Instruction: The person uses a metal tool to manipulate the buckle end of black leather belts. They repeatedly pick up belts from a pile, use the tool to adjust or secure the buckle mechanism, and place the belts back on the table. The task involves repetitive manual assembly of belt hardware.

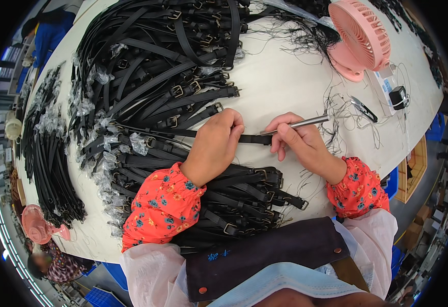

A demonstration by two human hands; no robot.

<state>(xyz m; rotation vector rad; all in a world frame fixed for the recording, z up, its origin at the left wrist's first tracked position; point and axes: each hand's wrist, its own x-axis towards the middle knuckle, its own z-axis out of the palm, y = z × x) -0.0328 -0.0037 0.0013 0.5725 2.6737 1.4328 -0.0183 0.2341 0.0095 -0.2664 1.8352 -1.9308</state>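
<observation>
Pressing a black strap (pixel 254 138) flat at mid-frame, the left hand (pixel 216 143) is curled down on it; the right hand (pixel 298 140) pinches a slim metal tool (pixel 306 122) at its end. Clear plastic wrappers (pixel 98 128) litter the strap pile (pixel 157 66) upper left; a pink fan (pixel 359 36) stands upper right.
</observation>
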